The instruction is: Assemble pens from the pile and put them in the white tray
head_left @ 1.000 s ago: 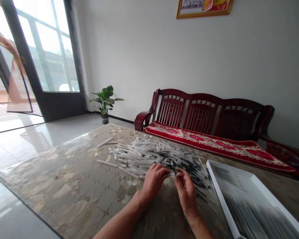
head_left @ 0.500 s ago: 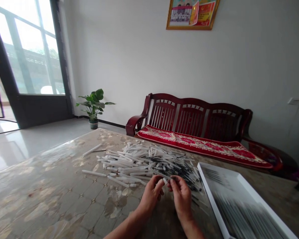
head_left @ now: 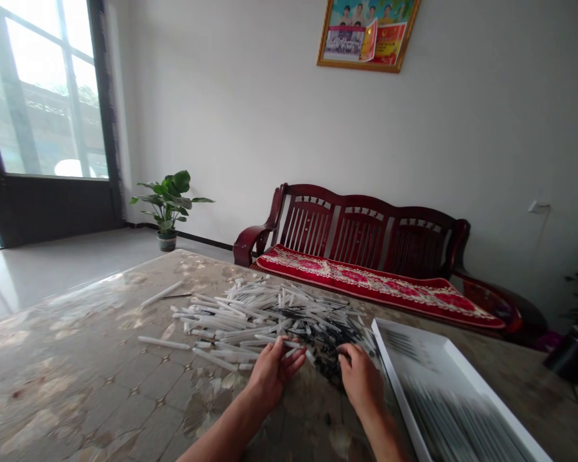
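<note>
My left hand (head_left: 272, 372) is closed around a white pen barrel (head_left: 293, 345), which points to the right between thumb and fingers. At the edge of a heap of small black pen parts (head_left: 328, 364), my right hand (head_left: 362, 380) has its fingers curled together. What its fingertips hold, if anything, is hidden. A large loose pile of white pen barrels (head_left: 231, 314) spreads over the table beyond both hands. Thin dark sticks, perhaps refills (head_left: 303, 316), lie mixed into the pile's right side.
A shallow white box (head_left: 486, 378) right of my right hand holds rows of slim grey-black pens (head_left: 462, 417). The patterned table (head_left: 101, 385) carries a stray barrel (head_left: 164, 342) at left. Behind stands a dark red wooden bench (head_left: 356, 231); a potted plant (head_left: 166, 205) is on the floor.
My hands, which met over a whitish piece, are now apart. The right has moved to the black parts; the left holds the barrel. The view has turned slightly to the right.
</note>
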Demonstrator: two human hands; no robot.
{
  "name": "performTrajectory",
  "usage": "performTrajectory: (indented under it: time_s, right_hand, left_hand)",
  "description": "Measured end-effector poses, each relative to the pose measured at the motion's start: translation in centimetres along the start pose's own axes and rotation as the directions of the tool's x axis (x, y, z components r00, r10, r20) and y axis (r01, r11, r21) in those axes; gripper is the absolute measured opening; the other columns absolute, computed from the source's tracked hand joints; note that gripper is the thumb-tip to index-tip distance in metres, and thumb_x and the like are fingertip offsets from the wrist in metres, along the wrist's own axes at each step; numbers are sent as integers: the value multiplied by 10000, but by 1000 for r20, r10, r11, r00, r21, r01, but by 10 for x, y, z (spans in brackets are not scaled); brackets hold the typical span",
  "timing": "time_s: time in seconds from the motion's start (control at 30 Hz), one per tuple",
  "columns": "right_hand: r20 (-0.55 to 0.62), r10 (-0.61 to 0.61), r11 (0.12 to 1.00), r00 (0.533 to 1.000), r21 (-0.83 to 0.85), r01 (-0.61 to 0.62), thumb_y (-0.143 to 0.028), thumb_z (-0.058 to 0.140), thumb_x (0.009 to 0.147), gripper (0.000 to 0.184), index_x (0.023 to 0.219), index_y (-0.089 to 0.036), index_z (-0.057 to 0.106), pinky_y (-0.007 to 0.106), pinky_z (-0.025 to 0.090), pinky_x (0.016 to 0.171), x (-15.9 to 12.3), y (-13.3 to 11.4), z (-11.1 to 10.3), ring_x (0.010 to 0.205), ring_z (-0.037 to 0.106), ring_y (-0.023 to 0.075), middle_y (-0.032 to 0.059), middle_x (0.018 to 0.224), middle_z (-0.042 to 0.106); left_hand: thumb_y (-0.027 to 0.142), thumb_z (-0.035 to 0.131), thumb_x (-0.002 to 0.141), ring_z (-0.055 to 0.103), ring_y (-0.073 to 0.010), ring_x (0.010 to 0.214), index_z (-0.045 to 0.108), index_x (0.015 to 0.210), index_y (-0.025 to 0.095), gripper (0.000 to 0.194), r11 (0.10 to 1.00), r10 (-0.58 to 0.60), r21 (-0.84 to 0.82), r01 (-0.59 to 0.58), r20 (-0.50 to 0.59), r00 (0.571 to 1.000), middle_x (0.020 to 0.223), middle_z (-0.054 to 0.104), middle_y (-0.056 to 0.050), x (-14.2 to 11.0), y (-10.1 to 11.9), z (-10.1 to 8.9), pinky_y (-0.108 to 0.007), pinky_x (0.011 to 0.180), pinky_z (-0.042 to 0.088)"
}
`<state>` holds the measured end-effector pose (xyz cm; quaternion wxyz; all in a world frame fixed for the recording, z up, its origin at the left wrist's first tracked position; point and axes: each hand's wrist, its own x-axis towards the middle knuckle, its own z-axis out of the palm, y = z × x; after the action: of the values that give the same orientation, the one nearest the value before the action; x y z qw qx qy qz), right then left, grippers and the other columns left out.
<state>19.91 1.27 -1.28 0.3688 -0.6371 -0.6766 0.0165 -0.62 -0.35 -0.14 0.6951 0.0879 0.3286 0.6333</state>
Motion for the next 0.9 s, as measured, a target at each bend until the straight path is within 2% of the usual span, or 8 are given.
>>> performTrajectory:
  time_s: [0.17,0.33,0.5,0.7,0.9]
  right_hand:
    - [98,-59,961,993,-263,83,-170,581,806,164,787,-278,703,284,409,667,-5,-6,-11,842,651,211,30,855,708]
    - [162,-42,910,986,-400,104,-175,620,816,127,806,-273,701,285,386,652,-10,-11,-12,865,649,223,33,870,703]
    - [175,-59,917,983,-379,122,-170,572,859,151,812,-258,686,286,396,667,-9,-9,-6,862,659,215,40,886,701]
    - [98,-53,948,994,-309,81,-166,533,879,170,904,-263,670,279,424,688,-4,-4,0,871,673,199,33,952,701]
    - [147,-77,929,986,-348,124,-176,577,858,151,912,-272,680,272,417,662,-2,-6,5,864,670,199,31,955,694]
  left_hand:
    - [173,601,887,749,-218,687,540,1044,161,169,999,-9,-38,9,-3,1000,777,720,-53,6,-3,-4,-332,650,628]
    - [193,608,882,751,-221,724,523,1125,186,257,999,-13,-42,13,11,1000,816,720,-41,7,-3,-6,-353,692,626]
    - [240,597,891,748,-265,827,507,1092,206,222,998,-46,-45,49,62,997,924,719,-48,1,-1,-6,-440,780,610]
    - [248,618,883,745,-251,850,515,1040,195,196,997,-68,-40,73,116,991,905,717,-58,-1,-2,-3,-376,782,604]
    - [248,598,897,747,-223,802,520,1033,195,165,999,-48,-18,51,104,993,884,715,-43,-1,-4,0,-341,733,602]
